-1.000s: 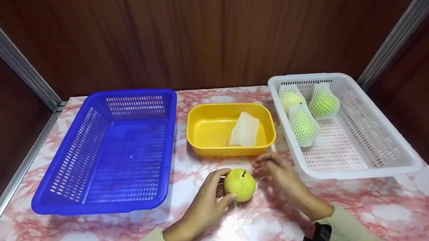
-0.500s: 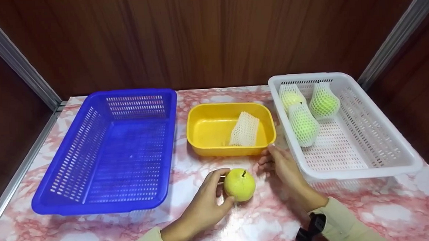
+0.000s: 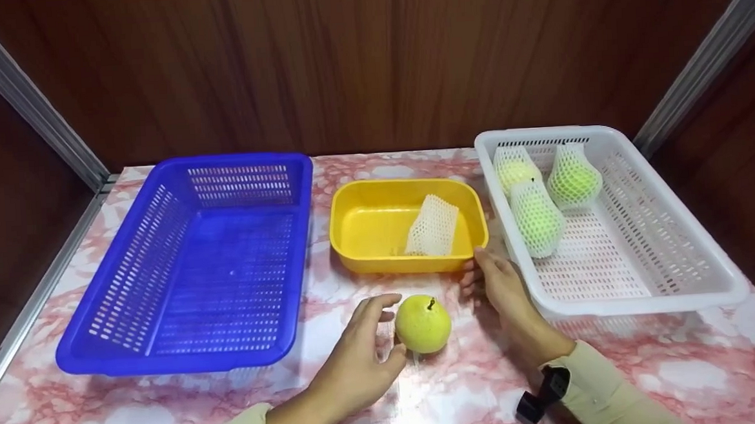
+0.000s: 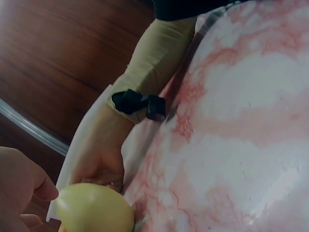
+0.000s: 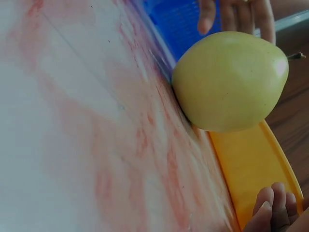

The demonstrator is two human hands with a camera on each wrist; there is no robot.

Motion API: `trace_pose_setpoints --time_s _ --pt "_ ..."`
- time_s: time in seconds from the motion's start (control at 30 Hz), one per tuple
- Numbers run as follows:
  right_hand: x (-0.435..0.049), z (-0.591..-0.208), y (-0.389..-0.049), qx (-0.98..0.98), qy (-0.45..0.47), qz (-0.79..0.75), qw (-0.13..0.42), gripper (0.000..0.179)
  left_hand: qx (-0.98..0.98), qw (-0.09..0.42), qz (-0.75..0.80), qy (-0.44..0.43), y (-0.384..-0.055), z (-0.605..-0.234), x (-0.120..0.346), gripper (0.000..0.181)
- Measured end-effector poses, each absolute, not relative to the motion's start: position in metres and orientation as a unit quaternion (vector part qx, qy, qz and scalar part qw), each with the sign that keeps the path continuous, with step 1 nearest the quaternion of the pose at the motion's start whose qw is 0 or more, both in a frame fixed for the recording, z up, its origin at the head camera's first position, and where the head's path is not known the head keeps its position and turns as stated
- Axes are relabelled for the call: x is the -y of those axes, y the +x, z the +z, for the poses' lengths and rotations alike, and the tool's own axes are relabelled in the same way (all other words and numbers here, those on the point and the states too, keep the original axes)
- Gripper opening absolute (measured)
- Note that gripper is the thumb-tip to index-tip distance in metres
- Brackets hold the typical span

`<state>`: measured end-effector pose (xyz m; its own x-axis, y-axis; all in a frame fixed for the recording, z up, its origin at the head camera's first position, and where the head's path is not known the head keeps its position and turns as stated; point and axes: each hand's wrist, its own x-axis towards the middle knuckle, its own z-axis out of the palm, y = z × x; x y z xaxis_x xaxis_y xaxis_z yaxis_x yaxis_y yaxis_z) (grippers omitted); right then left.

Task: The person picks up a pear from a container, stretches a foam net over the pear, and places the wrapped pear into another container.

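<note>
A yellow-green pear (image 3: 423,324) stands upright on the marbled tabletop, its dark stem pointing up. Just left of it is my left hand (image 3: 357,358), thumb and fingers parted around that side and a small gap showing between. The right wrist view also has the left fingers apart from the pear (image 5: 231,82). My right hand (image 3: 505,289) is at the front right corner of the yellow tub (image 3: 406,264), thumb by the rim and fingers loosely bent, holding nothing; whether it touches the tub I cannot tell. A white foam net sleeve (image 3: 433,225) lies inside the tub.
A blue perforated basket (image 3: 188,363) stands at the left. On the right, a white perforated basket (image 3: 647,304) holds three pears in foam nets (image 3: 538,223). Wood-grain panels (image 3: 370,64) close off the back and sides.
My left hand has let go of the pear and drawn slightly left. My right hand has moved from beside the pear to the tub's corner. The pear stays in place.
</note>
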<state>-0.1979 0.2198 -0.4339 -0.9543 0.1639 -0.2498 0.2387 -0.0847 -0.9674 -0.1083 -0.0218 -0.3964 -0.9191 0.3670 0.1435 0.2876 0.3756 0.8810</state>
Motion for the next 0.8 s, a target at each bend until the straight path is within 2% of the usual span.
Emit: trace_pose_setpoints --time_s 0.2,0.37,0.6,0.8 --pt "-0.221 -0.431 -0.199 -0.679 0.144 -0.719 0.02 0.036 -0.815 0.067 0.539 0.201 -0.109 -0.367 0.026 0.056" --pt "-0.221 -0.43 -0.2 -0.683 0.14 -0.717 0.023 0.034 -0.813 0.075 0.545 0.19 -0.126 -0.342 0.03 0.054" --pt "-0.223 -0.428 -0.2 -0.694 0.128 -0.708 0.026 0.035 -0.821 0.098 0.542 0.153 -0.175 -0.309 0.022 0.051" --pt "-0.222 -0.429 -0.199 -0.696 0.125 -0.706 0.022 0.034 -0.855 0.107 0.492 0.125 -0.226 -0.295 0.01 0.045"
